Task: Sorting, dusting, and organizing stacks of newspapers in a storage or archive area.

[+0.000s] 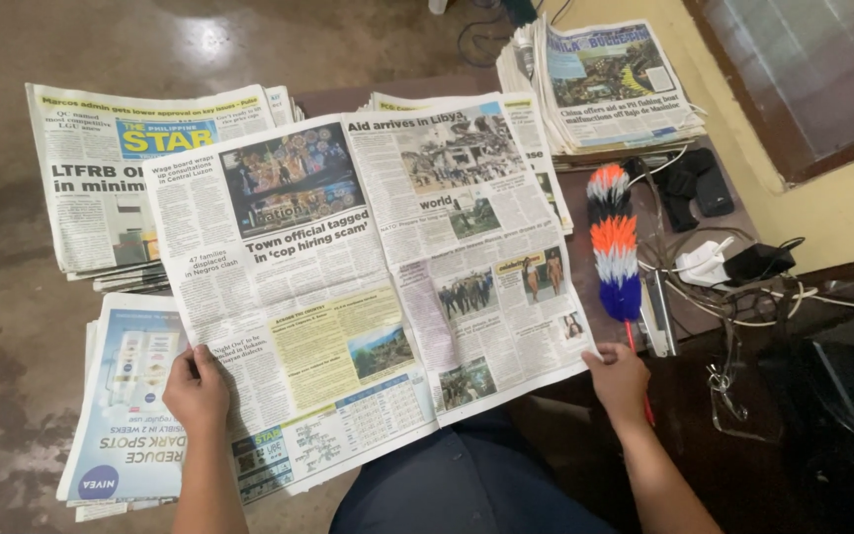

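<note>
We hold an open newspaper [368,287] spread wide in the middle of the view, its two pages tilted so the top edge runs toward 12 o'clock. Our left hand [197,389] is at 7 o'clock of the sheet, its grip pinching the lower left edge with the thumb on top of the page. Our right hand [620,381] is at 4 o'clock, its grip pinching the lower right corner of the sheet.

Under the open pages, at 10 o'clock, a stack of folded newspapers [101,188] lies on the floor [12,376], partly covered by the sheet we hold. At 8 o'clock another pile of papers [126,415] lies on the floor, upside down to us, just beside our left hand. At 1 o'clock a further stack of newspapers [615,84] rests on the dark bench [694,396].

Just beside the right edge of the open sheet, at 3 o'clock, lies a feather duster [615,252] with white, orange and blue bands, its thin red handle passing beside our right hand. Farther out at 3 o'clock, a tangle of cables and chargers [733,272] sits on the bench, near a black pouch [694,183].
</note>
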